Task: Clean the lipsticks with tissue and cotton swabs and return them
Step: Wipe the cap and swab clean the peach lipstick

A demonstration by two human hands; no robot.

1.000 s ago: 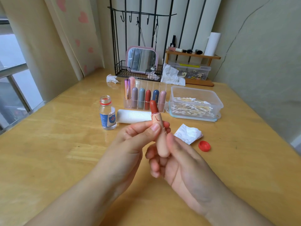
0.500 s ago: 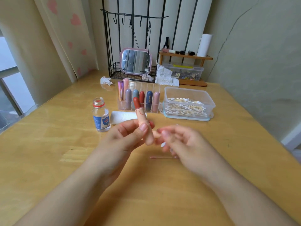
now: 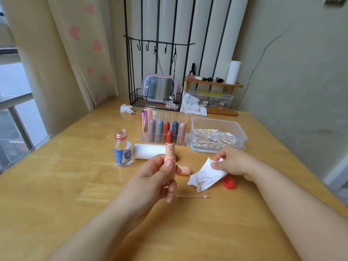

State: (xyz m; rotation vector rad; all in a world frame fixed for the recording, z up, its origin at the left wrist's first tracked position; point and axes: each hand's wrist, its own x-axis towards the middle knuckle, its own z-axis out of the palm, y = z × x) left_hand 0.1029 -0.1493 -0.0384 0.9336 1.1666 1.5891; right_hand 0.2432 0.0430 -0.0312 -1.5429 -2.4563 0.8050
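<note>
A used swab (image 3: 195, 196) now lies on the bench (image 3: 56, 185) nearest me, dropped a moment ago. My left hand (image 3: 158, 172) grips the open lipstick (image 3: 170, 153) upright; my right hand (image 3: 231, 162) has just pinched a tissue (image 3: 205, 176) (wiping comes next, I judge). The cap (image 3: 183, 170) lies behind; the holder (image 3: 163, 129) waits farther back.

table (image 3: 56, 185): glossy varnished wood, smooth | lipstick (image 3: 170, 147): matt peach plastic tube, waxy red bullet | tissue (image 3: 206, 176): soft crumpled white paper | bottle (image 3: 122, 151) at 10 o'clock: clear, probably glass, paper label | swab box (image 3: 218, 127) at 1 o'clock: translucent plastic | rack (image 3: 150, 102) at 12 o'clock: black metal wire
</note>
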